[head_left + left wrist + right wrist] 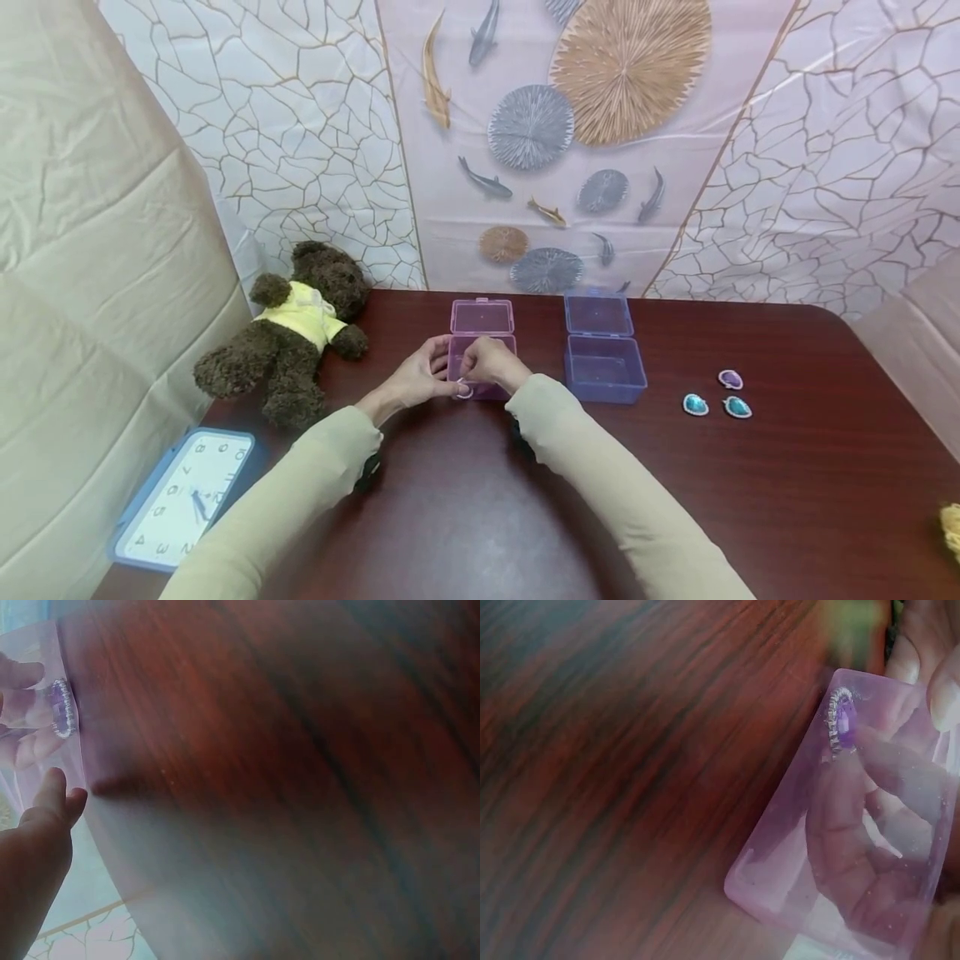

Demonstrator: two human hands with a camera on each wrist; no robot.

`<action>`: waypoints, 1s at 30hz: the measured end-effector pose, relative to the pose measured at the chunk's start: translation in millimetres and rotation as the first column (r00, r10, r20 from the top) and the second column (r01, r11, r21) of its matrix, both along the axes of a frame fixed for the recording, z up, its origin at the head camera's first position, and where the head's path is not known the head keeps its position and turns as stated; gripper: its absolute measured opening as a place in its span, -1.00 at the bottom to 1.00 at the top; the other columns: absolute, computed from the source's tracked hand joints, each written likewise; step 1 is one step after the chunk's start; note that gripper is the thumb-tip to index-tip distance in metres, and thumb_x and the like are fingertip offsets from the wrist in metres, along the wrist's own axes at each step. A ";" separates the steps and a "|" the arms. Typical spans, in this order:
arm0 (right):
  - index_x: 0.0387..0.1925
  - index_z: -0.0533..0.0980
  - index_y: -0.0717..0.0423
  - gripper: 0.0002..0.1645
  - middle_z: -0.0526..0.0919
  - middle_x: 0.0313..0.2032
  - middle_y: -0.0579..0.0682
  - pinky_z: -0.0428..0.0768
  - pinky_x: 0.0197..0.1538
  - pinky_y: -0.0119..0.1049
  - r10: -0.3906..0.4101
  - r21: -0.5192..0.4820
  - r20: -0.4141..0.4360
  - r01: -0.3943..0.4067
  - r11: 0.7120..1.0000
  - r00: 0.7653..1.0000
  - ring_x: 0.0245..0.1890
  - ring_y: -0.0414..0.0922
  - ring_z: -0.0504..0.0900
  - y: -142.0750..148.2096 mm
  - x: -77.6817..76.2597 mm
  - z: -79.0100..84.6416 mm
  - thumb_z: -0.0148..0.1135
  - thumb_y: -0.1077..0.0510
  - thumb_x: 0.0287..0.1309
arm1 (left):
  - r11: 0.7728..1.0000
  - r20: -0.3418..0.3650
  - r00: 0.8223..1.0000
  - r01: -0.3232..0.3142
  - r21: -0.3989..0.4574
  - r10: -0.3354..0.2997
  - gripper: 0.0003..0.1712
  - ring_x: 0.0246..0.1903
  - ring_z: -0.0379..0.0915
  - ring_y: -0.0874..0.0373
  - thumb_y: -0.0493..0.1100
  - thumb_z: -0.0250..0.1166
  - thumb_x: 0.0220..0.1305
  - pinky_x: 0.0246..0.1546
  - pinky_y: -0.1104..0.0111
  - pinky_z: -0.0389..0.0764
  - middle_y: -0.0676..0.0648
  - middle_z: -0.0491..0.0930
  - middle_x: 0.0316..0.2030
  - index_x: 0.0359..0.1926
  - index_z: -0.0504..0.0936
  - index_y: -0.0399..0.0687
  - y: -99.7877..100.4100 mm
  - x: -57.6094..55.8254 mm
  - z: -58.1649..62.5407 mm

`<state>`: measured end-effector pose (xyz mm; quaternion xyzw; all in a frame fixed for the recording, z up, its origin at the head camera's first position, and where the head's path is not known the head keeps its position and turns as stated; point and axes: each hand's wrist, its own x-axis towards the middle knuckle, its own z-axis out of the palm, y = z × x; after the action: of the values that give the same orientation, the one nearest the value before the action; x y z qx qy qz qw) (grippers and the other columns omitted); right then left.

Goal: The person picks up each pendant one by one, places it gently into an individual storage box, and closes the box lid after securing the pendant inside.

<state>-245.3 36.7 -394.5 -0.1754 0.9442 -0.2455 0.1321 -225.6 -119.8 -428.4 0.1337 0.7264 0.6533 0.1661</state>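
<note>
Brown table (465,517); patterned cloth (438,196) behind; right fingers (476,357) pinch purple gem (846,726); left fingers (435,347), apart, touch pink box (769,881).

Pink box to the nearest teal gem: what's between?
Head view: the open blue box stands between the pink box and the teal gem; the right sleeve cuff also crosses, nearer the pink box.

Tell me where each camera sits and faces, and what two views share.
Head: on the head, facing forward and down at the table; left hand, right hand, sleeves show.
Left wrist: on that wrist, facing table and pink box; fingers show.
Right wrist: on that wrist, facing the same things; fingers show.
Both wrist views share one purple gem.
</note>
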 end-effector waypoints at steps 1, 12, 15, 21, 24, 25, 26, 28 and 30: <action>-0.54 0.67 0.16 -0.96 0.70 -0.48 -0.04 0.57 -0.16 -0.38 -0.005 0.004 -0.006 0.005 1.000 1.000 -0.36 -0.17 0.55 0.1 0.7 0.6 0.35 0.28 -0.05 | 1.000 0.002 1.000 -0.002 -0.008 0.002 -0.02 0.35 0.06 -0.17 -0.53 0.33 -0.04 0.34 0.14 0.24 -0.34 0.09 0.33 0.36 -0.01 -0.34 0.3 -0.2 -0.5; -0.53 0.63 0.20 -0.96 0.61 -0.57 -0.07 0.53 -0.36 -0.41 -0.027 -0.067 -0.080 0.021 0.998 0.996 -0.51 -0.19 0.50 7.7 6.2 11.0 0.34 0.30 -0.04 | 0.999 -0.010 1.000 -0.009 -0.041 0.008 -0.02 0.33 0.11 -0.18 -0.49 0.35 -0.03 0.31 0.12 0.28 -0.33 0.12 0.31 0.36 0.00 -0.32 1.6 2.6 1.5; -0.37 0.64 0.25 -0.90 0.70 -0.42 0.07 0.65 -0.34 -0.36 -0.065 -0.235 -0.072 0.046 0.971 0.995 -0.47 -0.08 0.65 28.0 7.4 22.0 0.33 0.28 0.02 | 0.999 -0.018 1.000 -0.007 -0.046 0.006 -0.02 0.32 0.12 -0.20 -0.47 0.36 -0.03 0.31 0.12 0.29 -0.34 0.13 0.31 0.36 0.00 -0.34 1.0 1.5 1.8; -0.18 0.55 0.43 -0.76 0.65 -0.28 0.32 0.72 -0.32 -0.26 -0.254 -0.531 -0.053 0.188 0.826 0.966 -0.45 0.03 0.70 123.0 13.0 43.9 0.22 0.30 0.15 | 1.000 0.003 1.000 0.005 -0.025 -0.005 -0.01 0.31 0.15 -0.19 -0.47 0.37 -0.05 0.29 0.12 0.33 -0.33 0.14 0.33 0.36 0.01 -0.31 1.4 -0.6 0.7; -0.10 0.49 0.51 -0.65 0.68 -0.44 -0.01 0.71 -0.32 -0.36 -0.426 -0.606 -0.023 0.326 0.725 0.904 -0.51 -0.26 0.66 188.8 19.5 41.9 0.20 0.26 0.20 | 1.000 0.005 1.000 0.003 -0.029 -0.003 0.00 0.32 0.14 -0.20 -0.47 0.38 -0.05 0.29 0.12 0.33 -0.33 0.13 0.34 0.36 0.01 -0.31 2.3 -1.3 1.6; -0.09 0.48 0.51 -0.63 0.66 -0.49 -0.17 0.70 -0.33 -0.41 -0.491 -0.613 -0.002 0.387 0.689 0.871 -0.54 -0.35 0.63 210.5 22.9 38.4 0.19 0.24 0.20 | 1.000 0.003 1.000 0.002 -0.030 -0.002 -0.01 0.32 0.14 -0.20 -0.47 0.37 -0.05 0.29 0.12 0.33 -0.33 0.12 0.34 0.36 0.01 -0.31 2.7 -1.3 1.8; -0.10 0.47 0.50 -0.64 0.62 -0.54 -0.29 0.69 -0.36 -0.45 -0.547 -0.623 0.029 0.443 0.644 0.837 -0.56 -0.42 0.61 231.3 26.5 33.1 0.18 0.23 0.21 | 0.999 0.001 1.000 -0.001 -0.033 0.001 -0.01 0.32 0.14 -0.20 -0.47 0.38 -0.05 0.29 0.12 0.33 -0.33 0.12 0.34 0.36 0.02 -0.31 2.8 -1.2 1.9; -0.14 0.48 0.38 -0.69 0.53 -0.62 -0.48 0.67 -0.40 -0.50 -0.635 -0.602 0.098 0.553 0.575 0.767 -0.59 -0.46 0.59 268.9 35.3 21.6 0.17 0.17 0.22 | 0.999 0.000 1.000 -0.004 -0.042 0.004 -0.01 0.32 0.14 -0.20 -0.46 0.38 -0.04 0.28 0.13 0.34 -0.32 0.12 0.34 0.36 0.02 -0.30 2.8 -0.5 2.1; -0.16 0.47 0.24 -0.74 0.50 -0.67 -0.50 0.63 -0.47 -0.54 -0.709 -0.530 0.149 0.661 0.531 0.689 -0.62 -0.48 0.58 298.2 44.9 10.2 0.17 0.11 0.22 | 0.999 0.001 1.000 -0.002 -0.048 0.002 -0.02 0.32 0.15 -0.19 -0.45 0.38 -0.03 0.27 0.13 0.35 -0.31 0.12 0.34 0.36 0.02 -0.29 2.8 0.2 1.9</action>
<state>-200.4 334.9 -384.3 0.1688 0.8296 -0.5274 -0.0708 -225.4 -117.0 -426.4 0.1284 0.7420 0.6359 0.1689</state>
